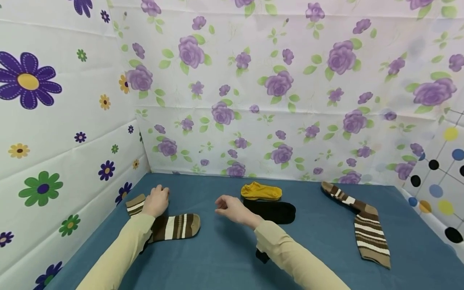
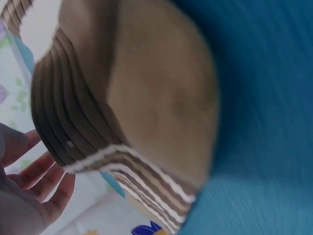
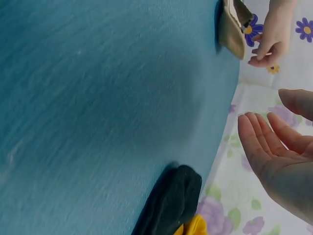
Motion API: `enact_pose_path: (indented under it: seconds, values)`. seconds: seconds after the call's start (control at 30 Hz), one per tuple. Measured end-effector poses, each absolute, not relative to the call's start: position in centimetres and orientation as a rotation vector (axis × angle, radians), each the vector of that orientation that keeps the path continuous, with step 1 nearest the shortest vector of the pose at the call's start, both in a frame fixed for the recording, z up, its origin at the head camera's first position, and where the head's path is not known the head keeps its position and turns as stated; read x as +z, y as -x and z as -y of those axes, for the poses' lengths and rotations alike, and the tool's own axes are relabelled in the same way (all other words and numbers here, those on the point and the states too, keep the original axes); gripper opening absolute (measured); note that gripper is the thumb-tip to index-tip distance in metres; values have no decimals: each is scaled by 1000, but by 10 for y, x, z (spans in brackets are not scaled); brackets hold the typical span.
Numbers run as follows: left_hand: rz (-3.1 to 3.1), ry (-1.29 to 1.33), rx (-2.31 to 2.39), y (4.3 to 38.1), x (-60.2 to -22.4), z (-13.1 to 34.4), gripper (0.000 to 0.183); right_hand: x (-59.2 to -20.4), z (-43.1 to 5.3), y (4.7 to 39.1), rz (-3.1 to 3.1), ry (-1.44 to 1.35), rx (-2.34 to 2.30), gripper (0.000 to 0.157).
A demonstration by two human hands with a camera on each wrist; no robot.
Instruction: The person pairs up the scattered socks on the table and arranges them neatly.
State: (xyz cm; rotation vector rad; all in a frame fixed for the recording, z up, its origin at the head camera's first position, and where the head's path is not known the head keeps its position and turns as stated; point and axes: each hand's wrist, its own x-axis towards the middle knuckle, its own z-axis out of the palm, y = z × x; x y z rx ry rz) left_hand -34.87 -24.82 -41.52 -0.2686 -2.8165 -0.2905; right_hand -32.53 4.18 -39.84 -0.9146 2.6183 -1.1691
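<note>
A person's two hands above a blue-covered counter [image 1: 217, 262] bearing several socks. The left hand [image 1: 156, 200] hangs over the left striped sock [image 1: 177, 226], between its cuff and its foot; its fingers are loosely curved and appear to grip nothing, although contact with the fabric cannot be told. The sock lies at the left of the counter, its cuff toward the far left and its tan toe pointing right; this bent layout probably follows the angle knitted at the heel. A dark piece [image 1: 143, 245] shows at its near edge, mostly hidden by the left sleeve [image 1: 117, 251].

The right hand [image 1: 235, 210] hovers near the middle, its fingers relaxed, slightly bent and holding nothing. Just to its right lies the black sock [image 1: 275, 212], with the yellow sock [image 1: 261, 191] against its far side. The yellow one looks bunched and short, perhaps because of a low-cut shape. Another black piece [image 1: 262, 256] emerges at the near side of the right sleeve [image 1: 293, 257]; whether it belongs to the same sock cannot be told.

At the far right, well apart from both hands, the right striped sock [image 1: 373, 233] lies flat, its toe toward the far side and its cuff near. Such flat placement presumably keeps the brown, white and tan bands readable.
</note>
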Motion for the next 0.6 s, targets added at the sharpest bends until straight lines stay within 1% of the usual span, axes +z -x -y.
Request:
enact_pose_path:
  seconds: [0.13, 0.4, 0.6]
  values:
    - [2865, 251, -300, 346, -416, 261, 17, -400, -33, 324, -2602, 890, -1149, 27]
    - [2947, 237, -260, 341, -420, 275, 14, -401, -12, 315, -2632, 863, -1069, 29]
    - [3012, 243, -293, 338, -417, 278, 17, -403, 5, 309, -2645, 866, -1035, 26]
